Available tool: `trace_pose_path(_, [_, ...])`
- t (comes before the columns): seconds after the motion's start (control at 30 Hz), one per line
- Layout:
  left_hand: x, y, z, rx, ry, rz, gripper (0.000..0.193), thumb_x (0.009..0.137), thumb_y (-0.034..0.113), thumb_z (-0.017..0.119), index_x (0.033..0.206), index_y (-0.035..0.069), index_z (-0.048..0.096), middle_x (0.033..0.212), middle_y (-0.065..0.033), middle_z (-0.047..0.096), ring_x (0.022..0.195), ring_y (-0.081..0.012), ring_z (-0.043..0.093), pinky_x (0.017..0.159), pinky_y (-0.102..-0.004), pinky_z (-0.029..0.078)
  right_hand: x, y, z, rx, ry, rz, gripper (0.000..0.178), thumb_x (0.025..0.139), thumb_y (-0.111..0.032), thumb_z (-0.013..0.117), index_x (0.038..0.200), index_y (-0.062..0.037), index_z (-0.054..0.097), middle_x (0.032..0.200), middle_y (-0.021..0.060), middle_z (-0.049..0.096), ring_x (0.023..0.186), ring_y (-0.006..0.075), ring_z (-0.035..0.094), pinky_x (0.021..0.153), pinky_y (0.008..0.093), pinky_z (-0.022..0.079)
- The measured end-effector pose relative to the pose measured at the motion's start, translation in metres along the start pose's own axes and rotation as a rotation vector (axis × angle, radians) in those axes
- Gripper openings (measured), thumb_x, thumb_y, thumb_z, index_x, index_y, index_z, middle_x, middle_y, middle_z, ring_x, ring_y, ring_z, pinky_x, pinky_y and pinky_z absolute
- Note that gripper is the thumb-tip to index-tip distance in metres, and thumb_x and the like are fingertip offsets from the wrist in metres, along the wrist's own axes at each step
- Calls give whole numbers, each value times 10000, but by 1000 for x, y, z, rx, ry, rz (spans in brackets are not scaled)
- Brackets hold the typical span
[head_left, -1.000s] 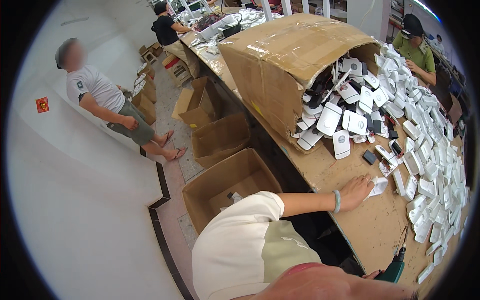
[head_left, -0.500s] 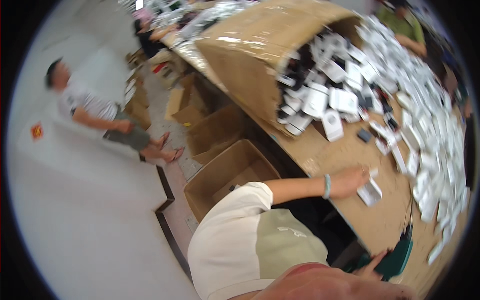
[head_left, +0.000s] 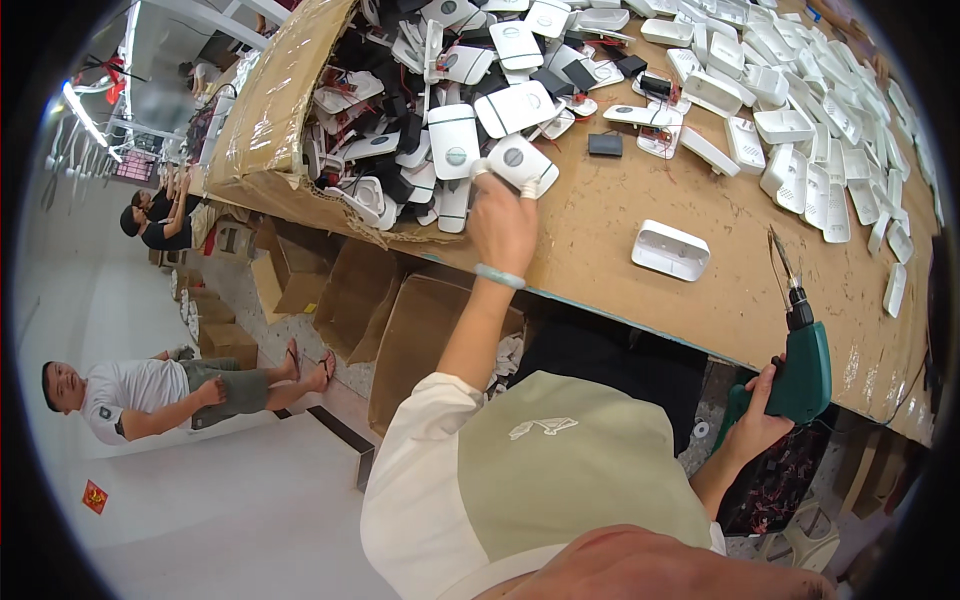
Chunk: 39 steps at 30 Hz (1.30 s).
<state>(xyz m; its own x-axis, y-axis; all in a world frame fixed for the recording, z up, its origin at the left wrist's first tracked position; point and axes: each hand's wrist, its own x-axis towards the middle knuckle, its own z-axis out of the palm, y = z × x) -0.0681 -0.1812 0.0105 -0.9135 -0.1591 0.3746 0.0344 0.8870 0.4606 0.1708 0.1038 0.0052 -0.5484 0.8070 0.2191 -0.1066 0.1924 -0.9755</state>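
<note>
At the edge of a pile, my left hand [head_left: 503,226] grips a white plastic cover [head_left: 521,163] with rounded corners and a grey round part, its fingers on two sides of it. My right hand [head_left: 757,428] is wrapped round the handle of a green soldering gun [head_left: 803,372] at the table's near edge. The gun's thin metal tip [head_left: 783,256] points away from me, over the table. Between the hands, an open white plastic shell [head_left: 670,250] lies hollow side up on the tabletop [head_left: 590,270].
A tipped cardboard box [head_left: 270,125] spills white covers, black blocks and red wires. Many white shells [head_left: 810,130] are heaped at the far right. A small black block [head_left: 605,145] lies nearby. Open cartons [head_left: 408,345] stand below the table's left side. A person [head_left: 180,395] stands at left.
My left hand has left the white shell, which stays on the table, and moved left to the pile, where it grips a cover. My right hand still holds the soldering gun. The view has shifted.
</note>
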Motion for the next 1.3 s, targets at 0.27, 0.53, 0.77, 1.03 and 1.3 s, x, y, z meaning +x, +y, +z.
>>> trace_pose_path(0.27, [-23,11,15,136,302,584,190,813,66,671,984,6,614,1039,-136,624,961,-339,628,698,-469,531,-7,-10,9,-19,-19,-39,254,954,5,675,1197,59,626,1085,99,683,690,101,550,627,255,456])
trace_pose_path(0.53, [-62,-3,-9,1,-237,634,151,830,38,645,970,10,694,1015,-119,587,953,-324,588,768,-444,521,-7,-12,9,-63,-26,-4,292,938,-6,699,1208,58,611,1110,117,677,699,110,562,623,262,469])
trace_pose_path(0.77, [-82,-1,-20,-325,-33,334,496,863,194,791,1274,-19,612,1193,-184,597,961,-340,621,815,-419,524,-12,-13,11,-58,-21,-3,323,940,-14,699,1236,59,592,1137,127,675,706,114,565,625,264,473])
trace_pose_path(1.03, [-69,-31,-12,-218,-182,271,305,872,131,781,1129,-5,691,946,-108,670,824,-197,623,738,-330,506,-10,-13,12,-55,-93,21,337,932,4,698,1244,54,581,1149,131,672,711,117,568,623,269,477])
trace_pose_path(1.3, [-63,-9,-30,-463,-226,71,146,929,139,718,982,4,710,797,-75,658,657,-140,614,582,-304,490,-11,-14,15,-26,-63,10,334,932,16,692,1245,51,581,1152,137,674,716,122,578,627,264,481])
